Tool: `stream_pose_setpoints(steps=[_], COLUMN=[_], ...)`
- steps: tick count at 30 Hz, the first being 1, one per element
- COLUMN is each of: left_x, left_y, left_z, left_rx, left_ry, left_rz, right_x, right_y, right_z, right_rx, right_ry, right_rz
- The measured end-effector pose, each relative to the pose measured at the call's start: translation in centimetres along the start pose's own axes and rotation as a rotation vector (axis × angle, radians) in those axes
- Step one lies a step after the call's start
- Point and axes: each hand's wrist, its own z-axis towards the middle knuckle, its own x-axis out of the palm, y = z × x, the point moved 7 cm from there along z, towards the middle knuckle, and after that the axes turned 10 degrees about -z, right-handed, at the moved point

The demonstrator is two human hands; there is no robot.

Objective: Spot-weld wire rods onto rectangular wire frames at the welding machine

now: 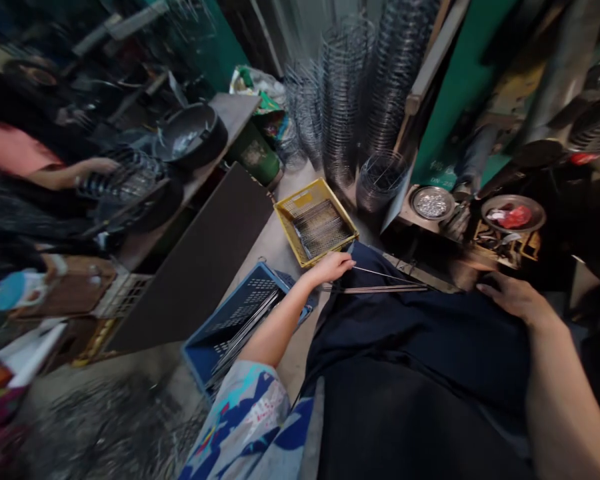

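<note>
My left hand (331,267) is closed on a bundle of thin metal rods (386,286) that lies across my lap, just in front of a yellow crate (287,221) filled with similar short wires. My right hand (511,294) rests open on the dark cloth (430,347) over my knee, fingers stretched toward the rod ends. A blue crate (240,303) with long rods stands by my left forearm.
Tall stacks of wire rings (360,87) rise behind the yellow crate. Metal bowls (433,202) and a tray with red parts (513,215) sit at the right. Another person's arm (55,175) touches wire guards on a bench at the left. A dark board (200,260) leans there.
</note>
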Motion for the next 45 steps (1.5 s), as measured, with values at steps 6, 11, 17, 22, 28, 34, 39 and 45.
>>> stream_pose_setpoints(steps=[6, 11, 17, 22, 28, 34, 39, 45], left_x=[-1.4, 0.2, 2.0, -0.1, 2.7, 1.6, 1.0, 0.3], left_y=[-1.5, -4.7, -4.2, -0.4, -0.5, -1.3, -1.6, -1.1], left_z=[-1.7, -4.1, -7.1, -5.6, -4.0, -2.5, -1.1, -0.1], left_rx=[0.001, 0.06, 0.16, 0.008, 0.065, 0.056, 0.012, -0.063], left_ry=[0.07, 0.099, 0.251, 0.053, 0.112, 0.02, -0.006, -0.146], left_rz=[-0.085, -0.093, -0.066, 0.089, 0.13, 0.155, 0.162, 0.153], right_x=[0.4, 0.2, 0.3, 0.1, -0.8, -0.3, -0.1, -0.5], right_y=[-0.3, -0.3, 0.0, 0.2, 1.2, 0.7, 0.8, 0.9], right_z=[0.7, 0.5, 0.5, 0.2, -0.8, -0.6, -0.4, -1.1], right_rx=[0.05, 0.059, 0.026, 0.064, 0.024, 0.044, 0.025, 0.016], right_ry=[0.058, 0.055, 0.082, 0.054, -0.005, 0.024, 0.002, -0.005], right_rz=[-0.01, -0.009, -0.006, -0.019, 0.019, 0.039, 0.058, -0.002])
